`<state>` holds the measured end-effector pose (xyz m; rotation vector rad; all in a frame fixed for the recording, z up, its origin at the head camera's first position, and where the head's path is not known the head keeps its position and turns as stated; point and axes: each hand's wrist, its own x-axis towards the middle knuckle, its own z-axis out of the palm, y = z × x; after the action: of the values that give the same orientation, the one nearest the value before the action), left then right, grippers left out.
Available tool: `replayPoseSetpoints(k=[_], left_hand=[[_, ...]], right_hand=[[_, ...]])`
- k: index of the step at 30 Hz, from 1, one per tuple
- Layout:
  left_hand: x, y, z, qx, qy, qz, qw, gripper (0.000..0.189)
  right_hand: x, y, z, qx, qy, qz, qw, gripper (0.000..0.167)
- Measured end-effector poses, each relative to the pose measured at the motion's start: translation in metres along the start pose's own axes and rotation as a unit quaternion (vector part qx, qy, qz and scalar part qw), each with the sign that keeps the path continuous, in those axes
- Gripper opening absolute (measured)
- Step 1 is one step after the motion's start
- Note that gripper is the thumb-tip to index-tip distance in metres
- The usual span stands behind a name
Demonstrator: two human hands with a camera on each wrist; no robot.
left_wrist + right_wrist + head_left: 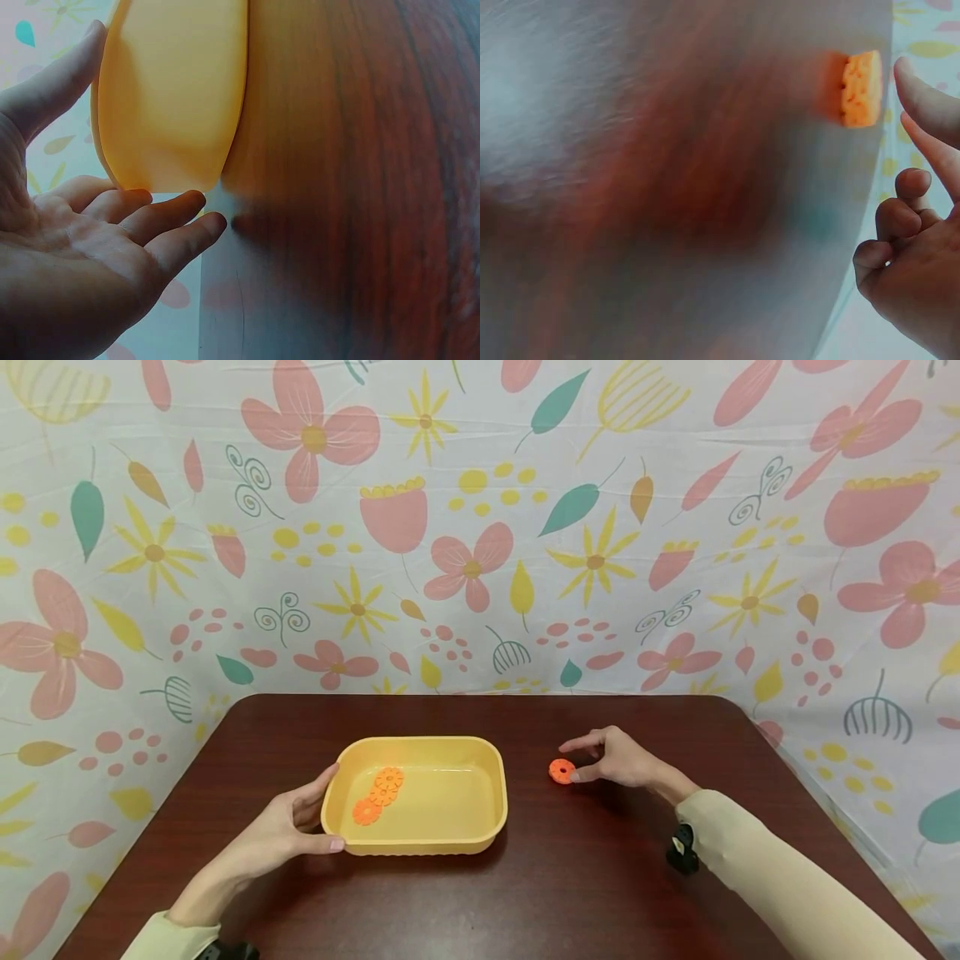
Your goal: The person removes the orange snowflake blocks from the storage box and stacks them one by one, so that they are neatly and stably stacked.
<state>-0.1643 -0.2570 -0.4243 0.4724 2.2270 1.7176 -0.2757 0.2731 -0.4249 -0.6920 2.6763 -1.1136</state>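
Note:
A yellow rectangular tray [450,843] stands on the table, with three orange notched discs [383,795] lying overlapped at its left inside. My left hand [283,831] holds the tray's left end, thumb at the near corner and fingers along the side. The left wrist view shows the thumb at the rim of the tray [172,90] and fingertips against its end. To the right of the tray sits a short stack of orange notched discs [561,770], seen edge-on in the right wrist view [862,89]. Around it, my right hand [618,760] has thumb and index finger spread, other fingers bent.
The dark brown wooden table [570,893] reaches back to a hanging white cloth [480,568] printed with flowers and leaves. Free table surface lies between the tray and the disc stack. A black strap device [682,850] sits at the right wrist.

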Motion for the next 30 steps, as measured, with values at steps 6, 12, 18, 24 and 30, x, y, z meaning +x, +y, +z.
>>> replayPoseSetpoints(k=[6, 12, 18, 24, 30], left_hand=[[0.0, -0.001, 0.0, -0.001, -0.001, -0.004, 1.0, 0.103], [0.0, -0.002, 0.0, -0.004, -0.002, -0.003, 1.0, 0.104], [0.002, -0.003, -0.001, 0.003, -0.002, -0.006, 1.0, 0.105], [0.002, -0.004, -0.001, 0.002, 0.0, -0.012, 0.9999, 0.106], [0.001, -0.003, -0.001, -0.004, -0.005, -0.003, 1.0, 0.105]], right_hand=[[0.016, -0.017, -0.002, -0.022, -0.012, -0.004, 0.9997, 0.04], [0.033, -0.045, 0.001, -0.031, -0.038, -0.01, 0.9988, 0.039], [0.05, -0.075, 0.008, -0.037, -0.056, -0.053, 0.9963, 0.033], [0.068, -0.103, 0.02, -0.051, -0.081, -0.106, 0.9898, 0.033], [0.085, -0.13, 0.035, -0.048, -0.124, -0.115, 0.9844, 0.033]])
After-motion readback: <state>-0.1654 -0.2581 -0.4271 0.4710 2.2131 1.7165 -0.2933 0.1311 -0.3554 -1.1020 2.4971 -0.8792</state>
